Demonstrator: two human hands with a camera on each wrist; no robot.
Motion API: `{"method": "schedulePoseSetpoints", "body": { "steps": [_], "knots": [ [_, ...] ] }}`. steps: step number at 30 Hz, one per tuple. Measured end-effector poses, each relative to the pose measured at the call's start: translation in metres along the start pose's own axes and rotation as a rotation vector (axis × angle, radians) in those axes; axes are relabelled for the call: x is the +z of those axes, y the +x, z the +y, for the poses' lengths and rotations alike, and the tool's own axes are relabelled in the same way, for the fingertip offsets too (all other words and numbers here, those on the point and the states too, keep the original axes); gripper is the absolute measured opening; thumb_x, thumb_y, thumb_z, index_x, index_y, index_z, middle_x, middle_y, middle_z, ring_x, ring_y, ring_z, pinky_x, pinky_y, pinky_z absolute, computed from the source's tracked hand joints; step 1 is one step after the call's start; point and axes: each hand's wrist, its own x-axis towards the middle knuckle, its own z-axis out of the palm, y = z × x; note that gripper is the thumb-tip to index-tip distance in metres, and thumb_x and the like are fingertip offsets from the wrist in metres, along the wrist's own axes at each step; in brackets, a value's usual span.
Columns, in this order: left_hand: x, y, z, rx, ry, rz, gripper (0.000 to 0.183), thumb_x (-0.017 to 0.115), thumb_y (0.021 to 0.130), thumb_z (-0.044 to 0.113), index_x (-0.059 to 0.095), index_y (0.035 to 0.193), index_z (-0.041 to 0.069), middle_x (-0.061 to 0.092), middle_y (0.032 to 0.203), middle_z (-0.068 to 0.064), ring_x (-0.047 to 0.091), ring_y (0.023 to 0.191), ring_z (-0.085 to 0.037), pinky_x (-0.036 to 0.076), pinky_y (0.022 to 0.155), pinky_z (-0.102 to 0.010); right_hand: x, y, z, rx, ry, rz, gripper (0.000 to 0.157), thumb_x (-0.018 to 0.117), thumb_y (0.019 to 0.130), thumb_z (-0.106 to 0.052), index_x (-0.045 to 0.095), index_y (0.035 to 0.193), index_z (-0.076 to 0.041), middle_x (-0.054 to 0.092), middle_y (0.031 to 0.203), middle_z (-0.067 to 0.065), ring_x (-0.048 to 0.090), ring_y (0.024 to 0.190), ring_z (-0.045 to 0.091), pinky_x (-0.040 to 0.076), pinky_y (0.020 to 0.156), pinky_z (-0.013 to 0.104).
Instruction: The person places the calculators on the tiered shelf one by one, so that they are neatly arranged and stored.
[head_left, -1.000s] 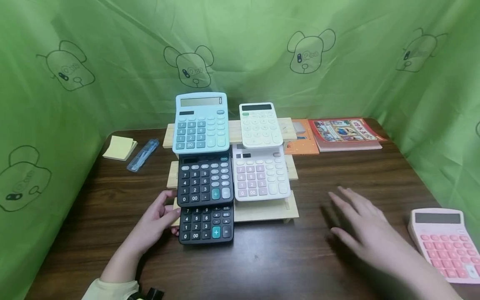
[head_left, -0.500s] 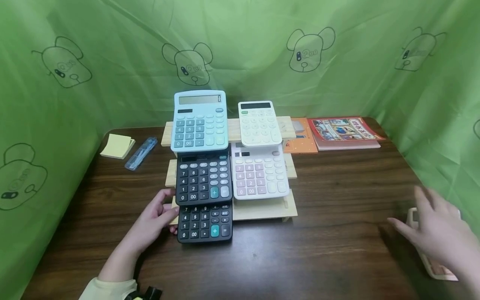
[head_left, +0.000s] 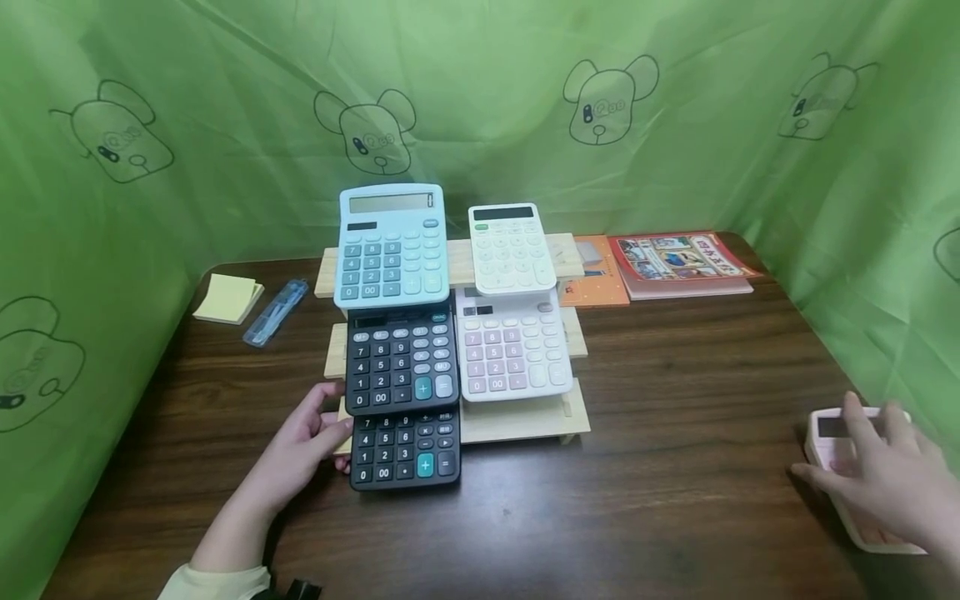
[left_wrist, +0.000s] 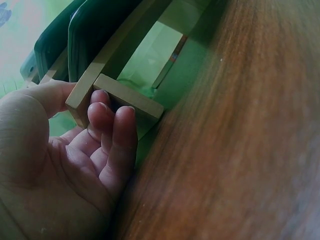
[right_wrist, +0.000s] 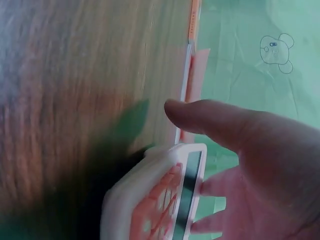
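Note:
A tiered wooden rack [head_left: 521, 425] stands mid-table, carrying a light blue calculator [head_left: 392, 246], a white calculator [head_left: 512, 250], a white-and-lilac calculator [head_left: 513, 346] and two black calculators, one upper [head_left: 401, 358] and one lower [head_left: 405, 450]. My left hand [head_left: 300, 442] grips the left end of its lowest shelf; in the left wrist view, the thumb lies over the wooden shelf [left_wrist: 86, 92] with fingers curled beneath. On the right, my right hand [head_left: 896, 479] hovers spread over a pink calculator [right_wrist: 145, 200], partly hiding it. Its thumb is apart from the calculator; fingertip contact at the display edge is unclear.
Yellow sticky notes [head_left: 227, 298] and a blue translucent case [head_left: 276, 312] lie at the back left. Behind the rack's right side are an orange booklet [head_left: 600, 279] and a red illustrated book [head_left: 678, 257]. Green curtains [head_left: 480, 100] enclose the table.
My right hand has moved rightward from the open table to over the pink calculator. The left hand keeps its grip on the rack. The head view has shifted slightly.

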Motion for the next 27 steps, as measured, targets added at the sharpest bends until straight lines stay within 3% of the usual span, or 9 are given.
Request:
{"method": "schedulePoseSetpoints", "body": {
  "steps": [6, 14, 19, 25, 27],
  "knots": [
    [0.002, 0.000, 0.001, 0.006, -0.002, -0.005, 0.040, 0.051, 0.101, 0.013, 0.030, 0.135, 0.011, 0.066, 0.099, -0.026, 0.061, 0.058, -0.030, 0.055, 0.054, -0.041, 0.000, -0.005, 0.011, -0.036, -0.019, 0.065, 0.120, 0.083, 0.065, -0.050, 0.017, 0.147, 0.008, 0.031, 0.115, 0.041, 0.041, 0.082, 0.061, 0.035, 0.061, 0.067],
    [0.002, -0.001, 0.002, 0.013, 0.004, -0.003, 0.038, 0.049, 0.102, 0.011, 0.030, 0.135, 0.011, 0.066, 0.098, -0.025, 0.061, 0.058, -0.030, 0.055, 0.054, -0.041, -0.001, -0.011, 0.019, 0.038, 0.038, 0.010, 0.135, 0.089, 0.059, -0.047, 0.003, 0.152, -0.001, 0.021, 0.125, 0.046, 0.037, 0.070, 0.064, 0.037, 0.051, 0.068],
    [0.000, 0.000, 0.003, 0.009, 0.013, -0.003, 0.039, 0.050, 0.102, 0.014, 0.029, 0.135, 0.011, 0.066, 0.098, -0.025, 0.061, 0.059, -0.032, 0.055, 0.055, -0.041, 0.001, -0.008, 0.021, 0.019, 0.023, -0.042, 0.132, 0.086, 0.064, -0.048, -0.001, 0.153, -0.004, 0.018, 0.130, 0.049, 0.038, 0.072, 0.064, 0.038, 0.053, 0.067],
    [0.000, 0.000, 0.004, -0.001, 0.014, -0.008, 0.040, 0.049, 0.102, 0.014, 0.028, 0.136, 0.010, 0.066, 0.097, -0.025, 0.061, 0.059, -0.033, 0.055, 0.056, -0.041, 0.002, -0.005, 0.020, 0.078, 0.037, -0.156, 0.124, 0.077, 0.075, -0.053, -0.009, 0.153, -0.011, 0.007, 0.137, 0.051, 0.030, 0.081, 0.070, 0.032, 0.060, 0.071],
    [0.000, 0.000, 0.004, -0.001, 0.017, -0.008, 0.041, 0.049, 0.102, 0.014, 0.028, 0.136, 0.010, 0.066, 0.098, -0.025, 0.062, 0.060, -0.033, 0.056, 0.056, -0.041, 0.003, -0.004, 0.019, 0.088, 0.043, -0.167, 0.121, 0.076, 0.077, -0.054, -0.008, 0.154, -0.013, 0.010, 0.135, 0.050, 0.028, 0.084, 0.070, 0.031, 0.062, 0.071]
  ]
}}
